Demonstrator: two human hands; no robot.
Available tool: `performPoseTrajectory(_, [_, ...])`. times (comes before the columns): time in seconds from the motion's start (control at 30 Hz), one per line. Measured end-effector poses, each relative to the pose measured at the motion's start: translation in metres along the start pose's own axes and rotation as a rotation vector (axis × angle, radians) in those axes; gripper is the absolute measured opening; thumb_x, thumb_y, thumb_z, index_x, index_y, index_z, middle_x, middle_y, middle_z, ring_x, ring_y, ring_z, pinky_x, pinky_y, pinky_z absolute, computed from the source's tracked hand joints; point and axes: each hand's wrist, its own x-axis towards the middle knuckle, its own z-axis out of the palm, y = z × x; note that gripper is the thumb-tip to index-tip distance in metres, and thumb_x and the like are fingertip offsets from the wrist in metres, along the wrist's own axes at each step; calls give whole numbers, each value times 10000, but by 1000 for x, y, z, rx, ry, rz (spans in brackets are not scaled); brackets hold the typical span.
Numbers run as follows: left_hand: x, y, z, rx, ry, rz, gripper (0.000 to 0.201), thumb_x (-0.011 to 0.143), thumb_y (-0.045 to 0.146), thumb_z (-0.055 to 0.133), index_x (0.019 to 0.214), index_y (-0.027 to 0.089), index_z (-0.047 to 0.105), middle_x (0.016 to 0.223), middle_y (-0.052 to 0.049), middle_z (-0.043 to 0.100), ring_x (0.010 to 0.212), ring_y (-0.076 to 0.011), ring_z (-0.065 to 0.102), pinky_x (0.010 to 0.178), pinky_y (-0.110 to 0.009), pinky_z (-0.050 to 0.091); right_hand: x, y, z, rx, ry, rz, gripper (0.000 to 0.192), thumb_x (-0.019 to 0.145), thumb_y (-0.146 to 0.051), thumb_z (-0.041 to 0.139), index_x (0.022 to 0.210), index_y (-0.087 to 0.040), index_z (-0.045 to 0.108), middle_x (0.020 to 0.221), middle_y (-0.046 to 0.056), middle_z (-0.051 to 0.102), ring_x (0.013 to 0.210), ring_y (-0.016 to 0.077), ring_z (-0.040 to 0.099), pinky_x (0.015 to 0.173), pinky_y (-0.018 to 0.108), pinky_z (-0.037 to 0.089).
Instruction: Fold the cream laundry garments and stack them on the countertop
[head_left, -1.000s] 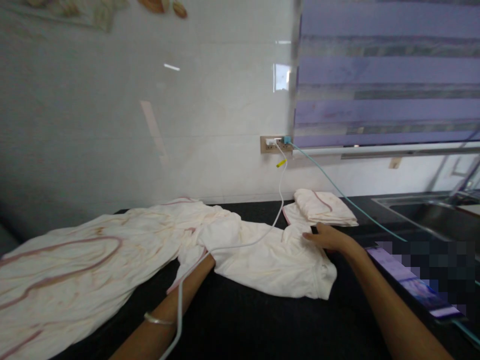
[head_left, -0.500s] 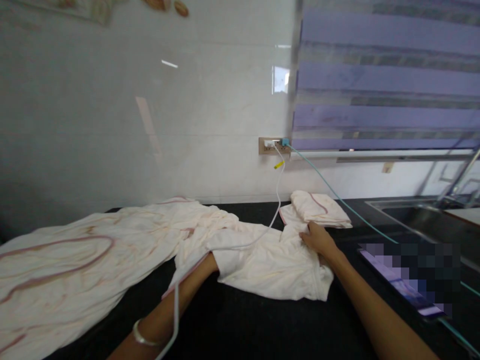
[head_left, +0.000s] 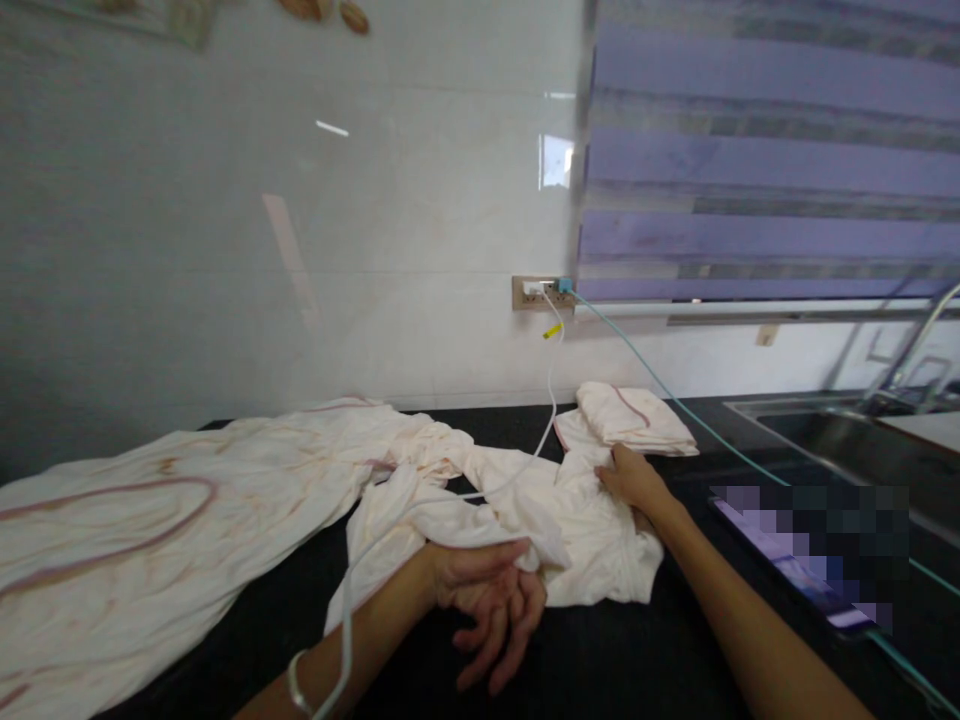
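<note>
A cream-white garment with pink piping (head_left: 592,530) lies rumpled on the black counter in front of me. My right hand (head_left: 634,480) pinches its upper right part, close to a folded cream cloth (head_left: 637,415). At the garment's front edge is my left hand (head_left: 491,600), turned palm up, its fingers loosely bent and apart. Its thumb lies along the fabric edge, and nothing shows in the palm. A white cable (head_left: 442,500) runs over the garment and across my left forearm, which wears a pale bangle (head_left: 298,683).
More cream fabric with pink piping (head_left: 187,540) spreads over the left side of the counter (head_left: 420,690). On the right lies a phone-like device (head_left: 787,570), partly pixelated, near a teal cable (head_left: 727,440). Behind it are a sink (head_left: 832,425) and a faucet (head_left: 919,340). A wall socket (head_left: 541,292) holds both plugs.
My left hand has come out from under the fabric at the front edge and now shows palm up. The fabric there is bunched back. My right hand stays on the garment.
</note>
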Motion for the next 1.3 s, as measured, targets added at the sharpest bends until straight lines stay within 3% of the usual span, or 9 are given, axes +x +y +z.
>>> performPoseTrajectory(0.1, [8, 1, 6, -135, -379, -33, 839, 730, 897, 511, 874, 91, 695, 782, -188, 740, 624, -312, 718, 449, -328, 494, 1, 1, -1, 56, 20, 3, 319, 879, -359, 643, 1112, -142, 615, 1169, 194, 699, 1147, 300, 640, 873, 327, 469])
performPoseTrajectory(0.17, [14, 4, 15, -211, -423, 56, 664, 744, 748, 668, 952, 117, 688, 823, -150, 748, 658, -274, 729, 470, -285, 498, 1, 0, -2, 130, 42, -6, 305, 860, -334, 660, 1097, -145, 622, 1171, 186, 700, 1139, 299, 640, 877, 331, 479])
performPoseTrajectory(0.3, [26, 3, 29, -238, -125, 194, 421, 870, 541, 700, 940, 129, 654, 727, -72, 698, 552, -150, 669, 408, -173, 400, -3, -7, -8, 530, 27, 27, 360, 745, -270, 756, 1055, -146, 623, 1086, 140, 725, 1013, 273, 672, 794, 310, 524])
performPoseTrajectory(0.5, [41, -6, 32, -195, 134, 265, 412, 881, 552, 662, 873, 147, 586, 630, -26, 653, 467, -124, 614, 388, -169, 370, -4, -13, -23, 1185, -93, 109, 358, 558, -125, 696, 901, -181, 608, 872, 70, 723, 840, 233, 694, 699, 294, 554])
performPoseTrajectory(0.73, [36, 2, 57, 550, 543, 285, 278, 909, 434, 599, 820, 171, 600, 632, 27, 573, 548, -96, 515, 536, -213, 367, -2, -14, -28, 1215, -122, 110, 312, 557, -143, 631, 854, -207, 561, 773, 15, 678, 801, 198, 685, 671, 257, 534])
performPoseTrajectory(0.9, [36, 9, 76, 1215, 598, 436, 173, 932, 322, 604, 1040, 198, 659, 925, -29, 688, 843, -167, 611, 764, -281, 430, -3, -10, -23, 1203, -163, 135, 222, 582, -172, 644, 795, -196, 587, 687, 8, 667, 711, 194, 654, 636, 279, 536])
performPoseTrajectory(1.07, [53, 0, 82, 1366, 638, 325, 349, 920, 387, 641, 1202, 185, 602, 1163, -77, 671, 1061, -234, 603, 924, -344, 461, -2, -3, -19, 1186, -134, 135, 215, 580, -150, 653, 787, -187, 608, 738, 8, 702, 722, 179, 656, 649, 265, 541])
performPoseTrajectory(1.2, [77, -2, 91, 1412, 822, 129, 659, 808, 653, 696, 1191, 124, 605, 1181, -137, 657, 1109, -329, 585, 972, -475, 468, -3, -8, -13, 1126, -111, 87, 175, 619, -193, 691, 784, -164, 641, 730, 31, 711, 711, 187, 659, 629, 264, 529])
performPoseTrajectory(1.3, [100, 6, 105, 1521, 846, 60, 498, 916, 566, 593, 1110, 110, 647, 1124, -161, 676, 1097, -350, 601, 955, -512, 470, -7, -12, -9, 1035, -59, 46, 183, 698, -269, 704, 834, -154, 662, 708, 27, 704, 694, 178, 644, 621, 255, 509])
